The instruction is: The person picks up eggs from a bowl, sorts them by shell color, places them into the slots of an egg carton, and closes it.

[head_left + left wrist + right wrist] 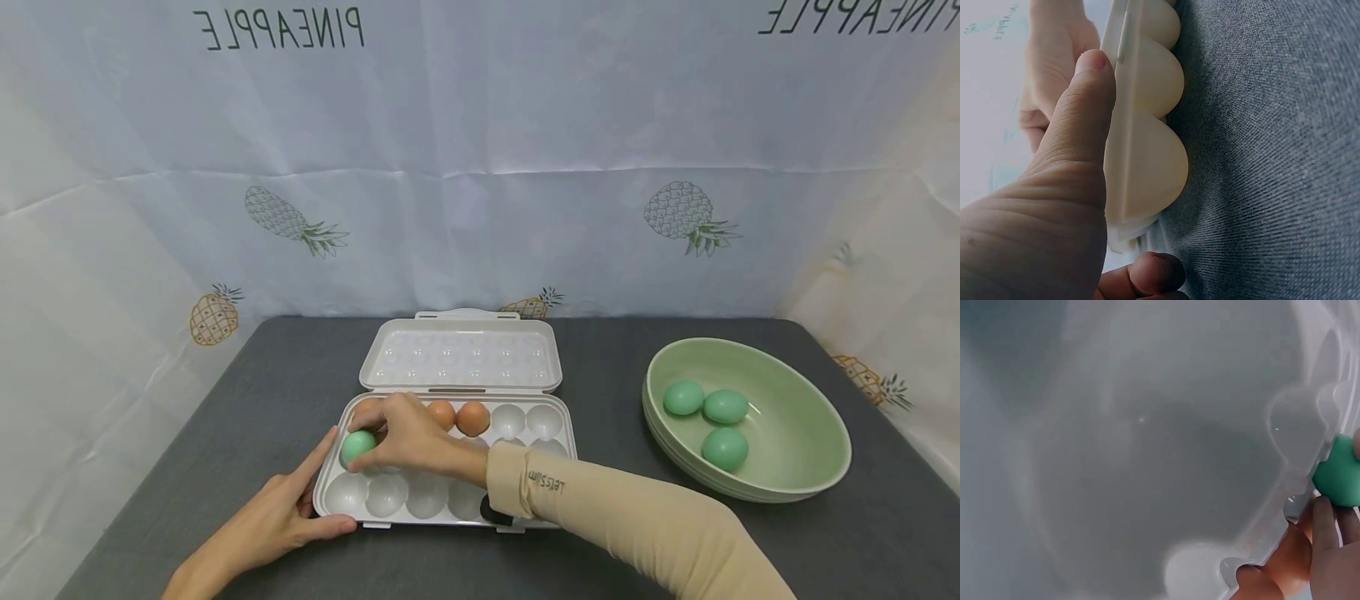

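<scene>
A white plastic egg box lies with its lid folded back, rows of round hollows facing up. My right hand pinches a green egg at the left end of the middle row; the same green egg shows between the fingers in the right wrist view. Brown eggs sit in the back row, one partly hidden behind that hand. My left hand holds the box's front left corner, thumb along the front rim and fingers at the left side.
To the right stands a pale green bowl, stacked on another, with three green eggs inside. A dark grey cloth covers the table. Pineapple-print curtains hang behind and at both sides. My right sleeve crosses over the box's front right.
</scene>
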Motion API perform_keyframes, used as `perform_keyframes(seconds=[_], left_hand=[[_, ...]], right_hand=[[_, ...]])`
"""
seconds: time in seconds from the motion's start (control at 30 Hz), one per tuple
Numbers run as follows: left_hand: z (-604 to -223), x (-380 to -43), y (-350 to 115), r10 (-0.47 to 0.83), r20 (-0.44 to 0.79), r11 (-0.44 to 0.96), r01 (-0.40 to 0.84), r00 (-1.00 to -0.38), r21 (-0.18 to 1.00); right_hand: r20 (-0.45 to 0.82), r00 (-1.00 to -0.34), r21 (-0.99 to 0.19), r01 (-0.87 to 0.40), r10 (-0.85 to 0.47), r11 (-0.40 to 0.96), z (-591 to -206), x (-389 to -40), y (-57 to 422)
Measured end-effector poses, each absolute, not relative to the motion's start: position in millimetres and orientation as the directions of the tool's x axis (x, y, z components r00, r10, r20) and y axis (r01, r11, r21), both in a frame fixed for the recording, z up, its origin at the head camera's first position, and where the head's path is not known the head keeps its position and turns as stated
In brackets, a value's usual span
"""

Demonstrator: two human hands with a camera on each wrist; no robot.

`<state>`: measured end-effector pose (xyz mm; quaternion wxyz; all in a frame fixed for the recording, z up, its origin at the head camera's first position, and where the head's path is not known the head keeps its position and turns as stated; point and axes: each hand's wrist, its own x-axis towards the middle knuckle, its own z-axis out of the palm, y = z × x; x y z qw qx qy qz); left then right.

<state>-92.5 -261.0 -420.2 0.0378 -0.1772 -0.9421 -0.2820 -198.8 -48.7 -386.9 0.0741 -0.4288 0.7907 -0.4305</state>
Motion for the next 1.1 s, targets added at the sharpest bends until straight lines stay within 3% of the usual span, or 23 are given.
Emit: perform_keyframes(seconds=[0.2, 0.77, 0.93, 1.1], left_hand=[[-417.9, -94.0, -260.5, 0.303, 0.148, 0.785, 0.334, -0.942, 0.522], [-417.3, -92.2, -260.2, 0.3, 0.142, 0.784, 0.329, -0.943, 0.527], [-418.5, -93.0, -260.1, 0.309, 0.169, 0.785, 0.351, -0.936, 0.51], [-419.0, -93.2, -260.4, 0.306, 0.169, 0.788, 0.348, -0.937, 0.508]], right_hand=[[0.252, -0.584, -0.586, -0.727, -0.772, 0.358, -386.6, -199.0, -51.2], [0.249, -0.574, -0.511, -0.762, -0.78, 0.398, -384.2, -195.7, -50.9], [0.251, -0.596, -0.639, -0.694, -0.762, 0.332, -378.4, -195.5, -47.5], [0.218, -0.673, -0.852, -0.485, -0.707, 0.2, -358.2, -199.4, -29.7]])
